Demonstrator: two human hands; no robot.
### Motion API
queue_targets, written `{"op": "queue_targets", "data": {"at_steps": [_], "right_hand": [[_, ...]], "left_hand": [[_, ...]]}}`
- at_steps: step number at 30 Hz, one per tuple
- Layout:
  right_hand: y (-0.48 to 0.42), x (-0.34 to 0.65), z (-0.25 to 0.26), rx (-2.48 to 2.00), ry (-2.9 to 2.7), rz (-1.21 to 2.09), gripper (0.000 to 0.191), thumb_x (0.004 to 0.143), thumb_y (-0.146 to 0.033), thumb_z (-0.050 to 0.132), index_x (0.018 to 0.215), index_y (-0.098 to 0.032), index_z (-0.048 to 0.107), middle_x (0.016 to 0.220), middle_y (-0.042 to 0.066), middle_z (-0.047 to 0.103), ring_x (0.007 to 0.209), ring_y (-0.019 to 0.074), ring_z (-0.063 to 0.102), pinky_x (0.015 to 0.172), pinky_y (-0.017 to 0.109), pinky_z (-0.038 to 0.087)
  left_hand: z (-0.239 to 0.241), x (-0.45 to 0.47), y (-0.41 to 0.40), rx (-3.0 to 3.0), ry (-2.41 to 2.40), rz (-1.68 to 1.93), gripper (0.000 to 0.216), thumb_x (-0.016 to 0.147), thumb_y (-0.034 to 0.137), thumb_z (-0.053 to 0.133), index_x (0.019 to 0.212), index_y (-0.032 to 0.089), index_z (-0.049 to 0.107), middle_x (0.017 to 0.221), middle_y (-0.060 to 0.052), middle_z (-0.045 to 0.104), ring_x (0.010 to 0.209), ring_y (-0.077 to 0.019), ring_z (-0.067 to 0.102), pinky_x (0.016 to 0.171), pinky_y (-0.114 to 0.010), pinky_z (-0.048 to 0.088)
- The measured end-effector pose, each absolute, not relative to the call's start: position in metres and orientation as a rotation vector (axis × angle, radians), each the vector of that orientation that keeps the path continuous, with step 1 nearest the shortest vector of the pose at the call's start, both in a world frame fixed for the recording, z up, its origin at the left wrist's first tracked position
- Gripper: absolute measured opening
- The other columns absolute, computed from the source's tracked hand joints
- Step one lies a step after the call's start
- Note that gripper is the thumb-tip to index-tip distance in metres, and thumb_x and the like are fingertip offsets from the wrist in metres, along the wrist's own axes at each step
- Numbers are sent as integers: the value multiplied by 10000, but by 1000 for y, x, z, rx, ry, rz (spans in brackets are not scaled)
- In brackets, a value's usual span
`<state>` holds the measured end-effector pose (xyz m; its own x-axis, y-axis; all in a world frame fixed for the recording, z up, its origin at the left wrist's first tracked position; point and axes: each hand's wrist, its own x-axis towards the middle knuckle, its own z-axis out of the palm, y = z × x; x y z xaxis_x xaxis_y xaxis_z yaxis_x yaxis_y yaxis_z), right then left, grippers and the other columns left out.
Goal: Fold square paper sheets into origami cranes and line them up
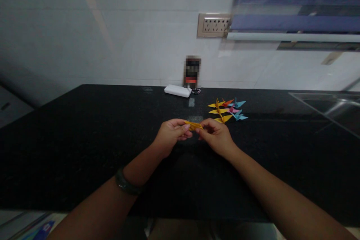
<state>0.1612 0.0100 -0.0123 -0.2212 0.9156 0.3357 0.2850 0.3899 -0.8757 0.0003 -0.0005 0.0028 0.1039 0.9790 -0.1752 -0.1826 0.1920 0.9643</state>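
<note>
Both hands meet above the middle of a black stone counter (70,138). My left hand (168,135) and my right hand (215,135) each pinch one end of a narrow folded piece of yellow-orange paper (193,125), held between them just above the counter. Fingers of both hands are closed on it. A dark band sits on my left wrist (126,183). Just beyond my right hand lies a cluster of several finished folded paper cranes (226,110) in yellow, orange, pink and blue.
At the back against the white tiled wall lie a white oblong case (177,90) and a small dark upright object (192,72). A wall socket (213,25) is above. A steel sink (334,108) is set in the counter at the right.
</note>
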Motion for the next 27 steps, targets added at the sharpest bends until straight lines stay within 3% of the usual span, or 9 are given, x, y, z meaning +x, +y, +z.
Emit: {"op": "queue_targets", "data": {"at_steps": [6, 12, 17, 22, 27], "right_hand": [[15, 165, -15, -841, -1836, 467, 75, 714, -109, 552, 717, -171, 593, 791, 51, 612, 750, 151, 584, 672, 291, 472], [12, 165, -12, -823, -1937, 299, 198, 696, -96, 567, 863, -196, 605, 935, 70, 576, 876, 170, 560, 713, 313, 489], [10, 163, -10, -758, -1998, 238, 118, 715, -123, 585, 782, -207, 635, 979, 70, 535, 926, 173, 541, 790, 338, 474], [9, 164, -10, -721, -1990, 284, 121, 722, -109, 579, 768, -203, 640, 1004, 69, 532, 936, 165, 545, 796, 330, 478], [7, 162, -8, -758, -1933, 257, 67, 707, -145, 609, 733, -193, 648, 1049, 87, 522, 981, 182, 530, 811, 336, 468]], "left_hand": [[3, 1, -1, 866, 899, 1112, 242, 671, 177, 635, 907, 124, 619, 756, -59, 685, 678, -127, 637, 595, -210, 484], [-5, 0, 2, 933, 986, 1134, 267, 668, 175, 656, 930, 133, 626, 803, -51, 682, 636, -95, 617, 571, -183, 482], [-4, -1, 2, 879, 962, 1136, 441, 686, 113, 631, 1113, 154, 532, 748, -34, 675, 613, -96, 618, 561, -184, 488], [-2, -1, 2, 784, 906, 1027, 132, 744, 97, 553, 859, 91, 617, 740, -80, 672, 598, -106, 629, 549, -185, 495], [-2, -2, 1, 805, 895, 1020, 130, 761, 104, 534, 853, 100, 625, 728, -76, 677, 604, -102, 634, 545, -172, 489]]}}
